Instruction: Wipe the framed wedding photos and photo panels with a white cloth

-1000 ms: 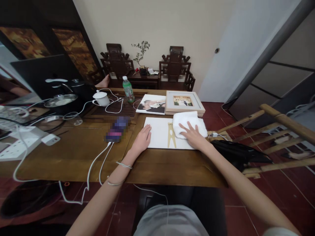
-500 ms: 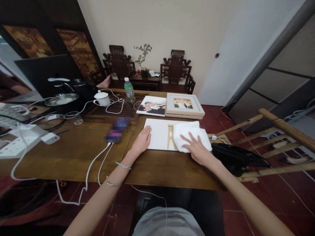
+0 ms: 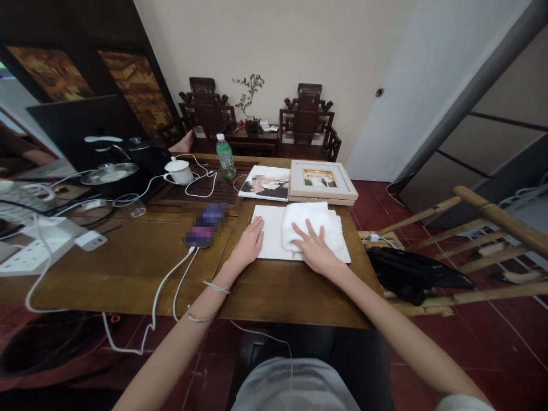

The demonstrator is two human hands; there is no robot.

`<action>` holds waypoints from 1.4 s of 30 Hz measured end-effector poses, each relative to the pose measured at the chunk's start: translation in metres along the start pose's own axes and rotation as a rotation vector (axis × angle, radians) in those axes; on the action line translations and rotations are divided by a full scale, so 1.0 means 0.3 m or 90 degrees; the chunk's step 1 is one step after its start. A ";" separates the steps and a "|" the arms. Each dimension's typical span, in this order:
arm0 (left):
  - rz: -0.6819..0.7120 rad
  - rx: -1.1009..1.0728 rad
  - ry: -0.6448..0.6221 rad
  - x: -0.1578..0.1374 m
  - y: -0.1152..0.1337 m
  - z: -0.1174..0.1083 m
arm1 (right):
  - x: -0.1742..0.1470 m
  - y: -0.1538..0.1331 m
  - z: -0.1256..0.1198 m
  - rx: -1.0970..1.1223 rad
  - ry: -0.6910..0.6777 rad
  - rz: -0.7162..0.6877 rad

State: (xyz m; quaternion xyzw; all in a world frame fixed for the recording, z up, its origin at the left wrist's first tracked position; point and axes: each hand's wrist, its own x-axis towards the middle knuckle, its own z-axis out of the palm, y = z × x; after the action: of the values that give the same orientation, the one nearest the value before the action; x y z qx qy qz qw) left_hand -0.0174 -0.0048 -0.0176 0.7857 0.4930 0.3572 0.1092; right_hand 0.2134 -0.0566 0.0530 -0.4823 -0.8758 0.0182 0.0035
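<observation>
Right hand is palm down on a folded white cloth, fingers spread wide over it, not pinching. Left hand lies on the left edge of a white board, fingers close together and laid flat, which looks like a brace. Board is flat on the wooden table, right in front of the person; cloth sits on it, covering the middle and much of the right half. Bare white shows on the left part, plus a strip at the lower right. Progress: reads as mid-wipe, my judgement. Cloth is on the board under the hand, so I wouldn't call this one done. Can't tell which patches are already wiped, nor what the surface under the cloth looks like. Behind the board: a photo panel lying flat, and just right of it a light wood picture frame on top of another frame. Neither hand touches those; whether they're finished or waiting, pictures don't say.
</observation>
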 end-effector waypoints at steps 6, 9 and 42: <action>0.012 0.003 -0.008 0.001 0.006 -0.001 | -0.196 -0.129 -0.018 -0.009 -0.028 -0.053; 0.012 0.006 -0.008 0.002 0.005 0.000 | -0.202 -0.131 -0.027 0.000 -0.038 -0.074; 0.008 0.017 -0.009 0.004 -0.011 0.016 | -0.053 -0.092 -0.067 0.039 -0.073 -0.108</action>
State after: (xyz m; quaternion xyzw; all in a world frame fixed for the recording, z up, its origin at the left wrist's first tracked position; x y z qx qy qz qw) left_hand -0.0161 -0.0013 -0.0221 0.7926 0.4921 0.3458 0.1003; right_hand 0.1991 -0.0842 0.0743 -0.4042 -0.9113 0.0720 -0.0307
